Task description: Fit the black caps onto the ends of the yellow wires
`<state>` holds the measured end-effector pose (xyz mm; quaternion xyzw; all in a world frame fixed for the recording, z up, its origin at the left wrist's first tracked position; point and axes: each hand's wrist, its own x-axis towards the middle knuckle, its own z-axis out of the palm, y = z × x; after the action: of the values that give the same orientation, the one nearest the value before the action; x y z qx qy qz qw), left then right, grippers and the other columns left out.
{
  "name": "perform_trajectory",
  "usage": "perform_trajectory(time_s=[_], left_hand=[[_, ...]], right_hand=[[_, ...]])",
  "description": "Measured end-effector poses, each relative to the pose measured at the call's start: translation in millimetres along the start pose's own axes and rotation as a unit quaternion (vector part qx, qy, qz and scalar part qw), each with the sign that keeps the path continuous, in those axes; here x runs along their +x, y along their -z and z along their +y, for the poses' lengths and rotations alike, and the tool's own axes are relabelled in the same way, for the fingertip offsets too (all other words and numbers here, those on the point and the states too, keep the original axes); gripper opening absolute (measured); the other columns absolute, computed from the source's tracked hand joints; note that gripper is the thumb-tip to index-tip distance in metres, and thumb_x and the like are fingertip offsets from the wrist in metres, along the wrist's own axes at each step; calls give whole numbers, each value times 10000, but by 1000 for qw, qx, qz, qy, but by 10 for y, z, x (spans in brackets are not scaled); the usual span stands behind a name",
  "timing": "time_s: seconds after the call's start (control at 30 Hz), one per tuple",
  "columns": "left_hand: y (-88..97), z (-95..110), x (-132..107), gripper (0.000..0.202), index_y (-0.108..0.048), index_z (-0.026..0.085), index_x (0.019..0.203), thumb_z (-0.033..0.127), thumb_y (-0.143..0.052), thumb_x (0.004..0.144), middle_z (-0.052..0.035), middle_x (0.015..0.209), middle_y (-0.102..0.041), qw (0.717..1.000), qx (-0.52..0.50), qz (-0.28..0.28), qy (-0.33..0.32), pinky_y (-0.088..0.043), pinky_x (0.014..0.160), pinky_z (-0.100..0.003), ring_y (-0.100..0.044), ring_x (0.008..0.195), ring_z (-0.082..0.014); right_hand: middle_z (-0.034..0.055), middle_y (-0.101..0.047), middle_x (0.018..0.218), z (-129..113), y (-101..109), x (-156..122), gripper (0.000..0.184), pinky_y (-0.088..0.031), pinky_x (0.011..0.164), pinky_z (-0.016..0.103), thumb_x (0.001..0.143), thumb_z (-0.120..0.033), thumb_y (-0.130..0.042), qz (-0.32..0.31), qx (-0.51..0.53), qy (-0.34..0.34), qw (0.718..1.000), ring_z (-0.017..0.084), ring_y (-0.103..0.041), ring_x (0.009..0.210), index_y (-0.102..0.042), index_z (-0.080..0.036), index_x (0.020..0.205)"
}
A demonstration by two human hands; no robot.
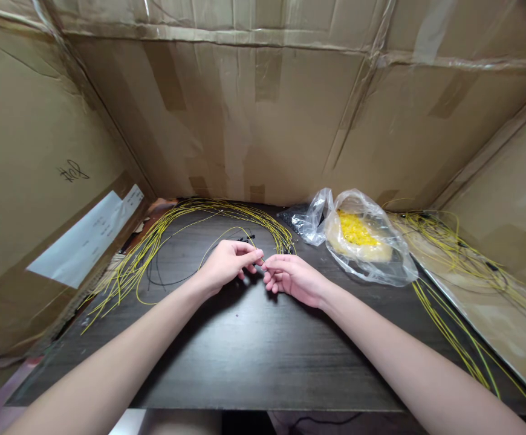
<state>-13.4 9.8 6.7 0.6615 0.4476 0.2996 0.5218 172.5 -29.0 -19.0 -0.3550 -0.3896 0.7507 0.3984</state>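
Observation:
My left hand (pixel 230 261) is closed in a pinch on a thin yellow wire (pixel 220 234), which loops up behind the fingers. Close beside it, my right hand (pixel 294 279) has thumb and forefinger pressed together at the wire's end. Whatever tiny piece may be between those right fingertips is too small to make out. Just behind the hands lie small black connectors (pixel 247 238). A large bundle of yellow wires (pixel 154 238) arcs across the dark table (pixel 254 356) behind and to the left, its right end close to the right hand.
Right of the hands sits an open clear plastic bag (pixel 396 269) with small yellow parts (pixel 358 229). Another plastic bag (pixel 297 219) holds dark pieces. More yellow wires (pixel 453 338) lie along the right side. Cardboard walls (pixel 227 121) enclose the back and both sides.

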Motion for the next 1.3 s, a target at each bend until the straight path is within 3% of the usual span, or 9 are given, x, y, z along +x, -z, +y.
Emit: perform_trajectory(time_s=[1.3], left_hand=[[-111,-10,-22,297,-698,138,757,420,-655,837,-53,720,-692,998,43,26,-48,-399,429,-179,-582,599,-122]], right_hand=[[35,-647,683,23,-5,11,132,-480,513,197,762,-245,-676,5,-6,14,1000,108,-621,554,-630,-128,803]])
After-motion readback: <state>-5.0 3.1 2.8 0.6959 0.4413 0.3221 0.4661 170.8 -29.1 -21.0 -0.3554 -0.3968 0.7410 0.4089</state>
